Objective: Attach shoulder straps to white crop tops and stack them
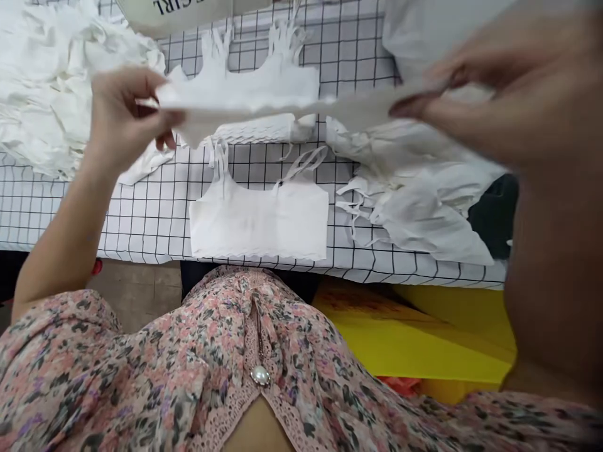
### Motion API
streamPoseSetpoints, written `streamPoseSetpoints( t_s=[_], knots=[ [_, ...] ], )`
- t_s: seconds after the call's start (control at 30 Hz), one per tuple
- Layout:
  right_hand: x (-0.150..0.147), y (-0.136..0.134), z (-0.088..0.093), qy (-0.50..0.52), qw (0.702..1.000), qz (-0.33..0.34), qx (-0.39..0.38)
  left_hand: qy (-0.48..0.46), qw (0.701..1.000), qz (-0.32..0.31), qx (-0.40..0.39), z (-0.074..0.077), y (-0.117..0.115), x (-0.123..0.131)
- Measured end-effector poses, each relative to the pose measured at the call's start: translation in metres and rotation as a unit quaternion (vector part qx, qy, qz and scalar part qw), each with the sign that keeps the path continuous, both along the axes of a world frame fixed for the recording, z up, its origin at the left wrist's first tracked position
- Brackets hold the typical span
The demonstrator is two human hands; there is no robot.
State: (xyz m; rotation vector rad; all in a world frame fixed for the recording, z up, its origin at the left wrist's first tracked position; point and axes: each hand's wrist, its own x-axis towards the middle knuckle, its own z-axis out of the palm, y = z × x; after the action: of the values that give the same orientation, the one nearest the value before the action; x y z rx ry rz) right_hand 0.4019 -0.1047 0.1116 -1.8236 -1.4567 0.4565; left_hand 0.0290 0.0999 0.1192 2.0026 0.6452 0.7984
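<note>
My left hand (125, 116) pinches the left end of a white garment (264, 107) that is stretched out flat in the air above the table. My right hand (509, 94), close to the camera and blurred, pinches the garment's right end. Below it, a white crop top with thin straps (259, 220) lies flat near the front edge of the grid-patterned tablecloth (141, 213). Another white top of the same kind (264, 78) lies further back, partly hidden by the held garment.
Piles of white garments lie at the left (42, 81) and at the right (424, 194). A beige bag with lettering (188, 12) sits at the back. A black object (494, 213) lies at the right edge. Yellow sheets (424, 333) are under the table.
</note>
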Motion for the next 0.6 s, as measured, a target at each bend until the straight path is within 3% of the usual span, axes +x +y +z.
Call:
streamPoseSetpoints(
  t_s=[0.07, 0.13, 0.23, 0.3, 0.4, 0.5, 0.6],
  knots=[
    [-0.018, -0.022, -0.028, -0.011, 0.999, 0.023, 0.044, 0.012, 0.999, 0.004, -0.050, -0.034, -0.029, -0.019],
    [-0.029, -0.036, -0.061, -0.019, 0.996, 0.069, 0.044, 0.043, 0.998, 0.002, -0.048, -0.068, -0.053, -0.032],
    [-0.033, -0.044, -0.097, -0.110, 0.986, 0.110, 0.056, 0.076, 0.997, 0.006, -0.021, -0.100, -0.079, -0.043],
    [-0.033, -0.051, -0.101, -0.164, 0.972, 0.110, 0.127, 0.080, 0.996, 0.022, 0.013, -0.102, -0.091, -0.049],
    [-0.038, -0.071, -0.090, -0.204, 0.951, 0.094, 0.212, 0.087, 0.991, 0.035, 0.095, -0.094, -0.109, -0.061],
    [-0.049, -0.099, -0.092, -0.237, 0.946, 0.105, 0.198, 0.113, 0.984, 0.004, 0.136, -0.098, -0.127, -0.073],
    [-0.061, -0.120, -0.115, -0.261, 0.945, 0.126, 0.152, 0.122, 0.979, -0.036, 0.157, -0.116, -0.139, -0.080]
  ],
)
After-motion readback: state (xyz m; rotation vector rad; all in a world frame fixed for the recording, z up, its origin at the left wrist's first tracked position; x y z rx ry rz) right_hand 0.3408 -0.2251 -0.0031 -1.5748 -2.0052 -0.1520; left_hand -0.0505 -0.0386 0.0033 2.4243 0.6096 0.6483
